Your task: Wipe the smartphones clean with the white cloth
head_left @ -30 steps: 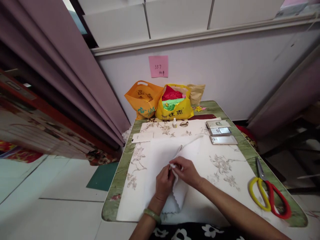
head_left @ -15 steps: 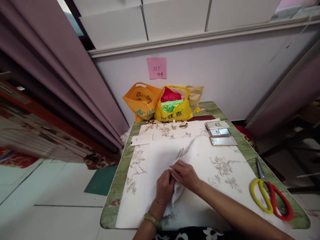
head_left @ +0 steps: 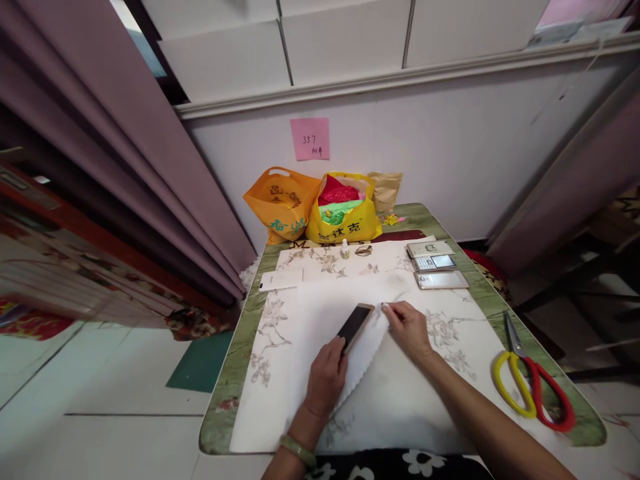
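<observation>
White cloth point(head_left: 320, 310) edge pinched in right hand point(head_left: 410, 329), dark phone point(head_left: 355, 325) gripped by left hand point(head_left: 326, 377); best to hold phone steady, pull cloth taut, wrinkle-free.

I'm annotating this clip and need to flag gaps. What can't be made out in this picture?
All in the head view:
- Phone: lower end hidden under the left hand.
- Right hand: fingertips too small to tell whether they pinch or only press the cloth.
- Pink note: second line of writing too small to read.
- Yellow bag: contents mostly hidden by its walls.
</observation>
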`<state>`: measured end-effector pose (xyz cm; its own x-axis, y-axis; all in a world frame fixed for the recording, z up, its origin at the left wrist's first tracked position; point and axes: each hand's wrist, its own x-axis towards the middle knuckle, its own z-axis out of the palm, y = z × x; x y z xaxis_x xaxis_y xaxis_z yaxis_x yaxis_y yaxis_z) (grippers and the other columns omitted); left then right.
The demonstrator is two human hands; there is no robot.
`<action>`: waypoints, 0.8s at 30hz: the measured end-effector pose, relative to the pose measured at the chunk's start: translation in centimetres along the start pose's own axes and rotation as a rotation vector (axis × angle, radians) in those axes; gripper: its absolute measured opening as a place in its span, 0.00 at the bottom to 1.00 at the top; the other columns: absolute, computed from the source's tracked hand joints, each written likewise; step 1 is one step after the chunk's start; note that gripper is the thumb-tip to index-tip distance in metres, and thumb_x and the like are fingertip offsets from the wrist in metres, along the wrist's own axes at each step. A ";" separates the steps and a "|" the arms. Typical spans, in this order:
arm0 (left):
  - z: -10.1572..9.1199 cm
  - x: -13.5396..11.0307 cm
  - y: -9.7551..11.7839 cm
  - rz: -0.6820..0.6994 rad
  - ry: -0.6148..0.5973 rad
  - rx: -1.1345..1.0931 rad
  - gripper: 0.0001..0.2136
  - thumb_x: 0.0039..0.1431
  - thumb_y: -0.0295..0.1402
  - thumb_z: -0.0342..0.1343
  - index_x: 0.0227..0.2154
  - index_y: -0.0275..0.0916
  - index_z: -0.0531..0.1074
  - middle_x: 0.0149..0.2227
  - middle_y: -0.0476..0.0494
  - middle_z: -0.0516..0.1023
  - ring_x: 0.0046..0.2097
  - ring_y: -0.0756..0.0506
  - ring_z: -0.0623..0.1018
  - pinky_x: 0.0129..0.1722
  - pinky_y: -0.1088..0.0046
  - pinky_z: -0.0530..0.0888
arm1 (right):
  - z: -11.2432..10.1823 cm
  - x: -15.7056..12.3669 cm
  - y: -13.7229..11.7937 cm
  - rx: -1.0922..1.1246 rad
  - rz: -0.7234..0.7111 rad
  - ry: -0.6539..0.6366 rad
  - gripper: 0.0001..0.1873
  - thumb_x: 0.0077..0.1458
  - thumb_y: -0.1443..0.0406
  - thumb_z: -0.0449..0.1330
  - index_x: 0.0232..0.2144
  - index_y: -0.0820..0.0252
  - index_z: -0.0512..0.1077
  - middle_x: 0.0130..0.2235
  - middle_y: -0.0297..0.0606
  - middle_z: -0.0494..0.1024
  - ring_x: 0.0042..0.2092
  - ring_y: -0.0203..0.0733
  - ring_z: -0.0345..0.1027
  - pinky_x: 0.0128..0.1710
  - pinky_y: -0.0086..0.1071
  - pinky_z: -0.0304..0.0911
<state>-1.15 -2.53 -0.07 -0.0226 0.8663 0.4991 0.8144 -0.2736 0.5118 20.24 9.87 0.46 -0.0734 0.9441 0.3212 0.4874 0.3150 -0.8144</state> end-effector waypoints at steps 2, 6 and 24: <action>-1.0 0.3 0.0 -0.144 -0.028 -0.097 0.12 0.62 0.29 0.48 0.46 0.39 0.71 0.39 0.41 0.80 0.39 0.45 0.80 0.41 0.68 0.78 | -1.1 -0.6 -0.1 0.082 0.082 0.042 0.17 0.57 0.53 0.58 0.33 0.59 0.78 0.32 0.39 0.78 0.33 0.40 0.70 0.35 0.32 0.63; -2.4 0.9 -0.3 -0.370 -0.154 -0.255 0.10 0.64 0.35 0.47 0.43 0.41 0.70 0.25 0.51 0.76 0.23 0.50 0.75 0.26 0.75 0.74 | -1.5 -0.1 -1.3 0.299 0.212 0.061 0.19 0.53 0.51 0.60 0.36 0.59 0.79 0.39 0.41 0.79 0.36 0.41 0.70 0.34 0.31 0.65; -0.7 -0.7 -1.0 -0.202 -0.030 -0.083 0.13 0.62 0.31 0.50 0.48 0.38 0.69 0.42 0.41 0.79 0.40 0.46 0.79 0.41 0.69 0.77 | 2.5 0.3 -1.6 -0.275 0.076 -0.308 0.12 0.58 0.67 0.53 0.35 0.54 0.78 0.43 0.39 0.76 0.34 0.38 0.70 0.33 0.30 0.57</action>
<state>-2.34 -3.16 -0.39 -0.1622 0.9189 0.3597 0.7447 -0.1252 0.6556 17.21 9.93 0.67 -0.2649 0.9616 0.0720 0.7127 0.2455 -0.6571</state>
